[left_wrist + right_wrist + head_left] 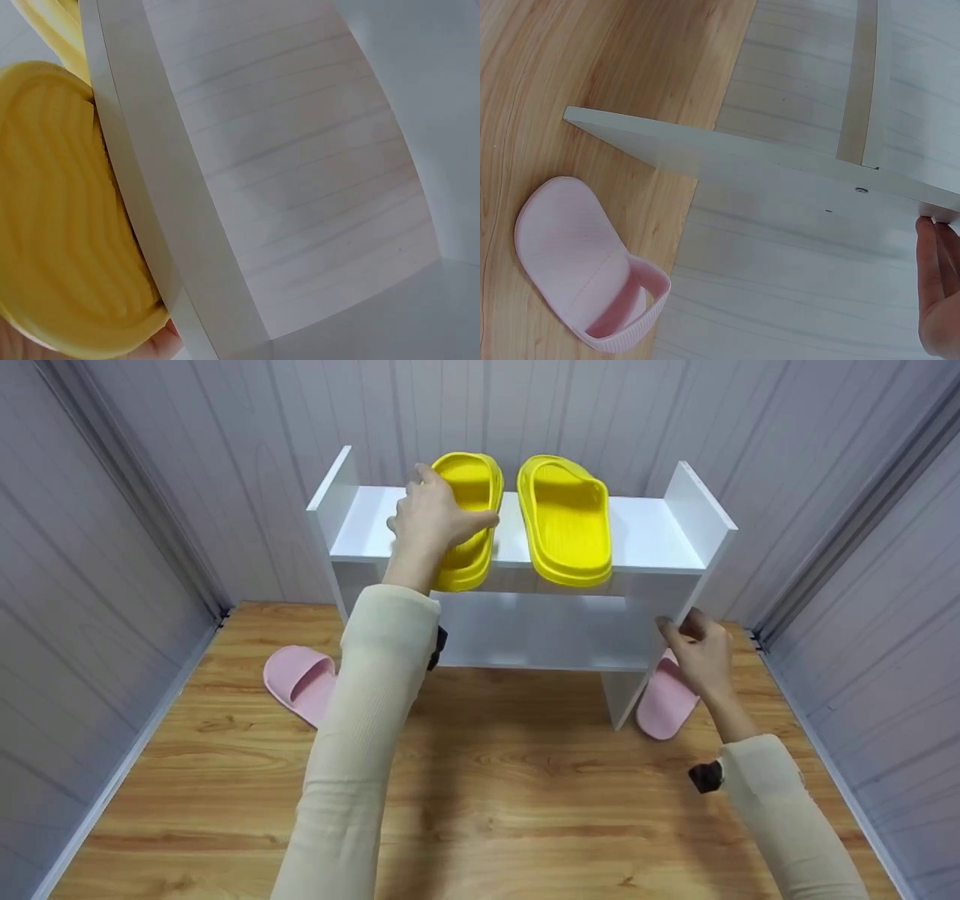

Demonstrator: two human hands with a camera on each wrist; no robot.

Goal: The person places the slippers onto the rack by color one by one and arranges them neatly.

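Two yellow slippers stand side by side on the white shoe rack's [649, 529] top shelf, their front ends past its edge. My left hand [435, 514] grips the left yellow slipper [465, 574], thumb across its right rim and fingers along its left side. The right yellow slipper [566, 521] is untouched. In the left wrist view, one slipper's underside [64, 210] shows beside the shelf edge, with only a little of the hand below it. My right hand [701, 652] pinches the front edge of the rack's right side panel; its fingers [930, 262] meet that panel in the right wrist view.
On the wooden floor [510, 810], a pink slipper [289, 671] lies left of the rack, partly behind my left sleeve. Another pink slipper [664, 705] lies beside the right panel, below my right hand. Grey panelled walls [862, 585] enclose the back and both sides.
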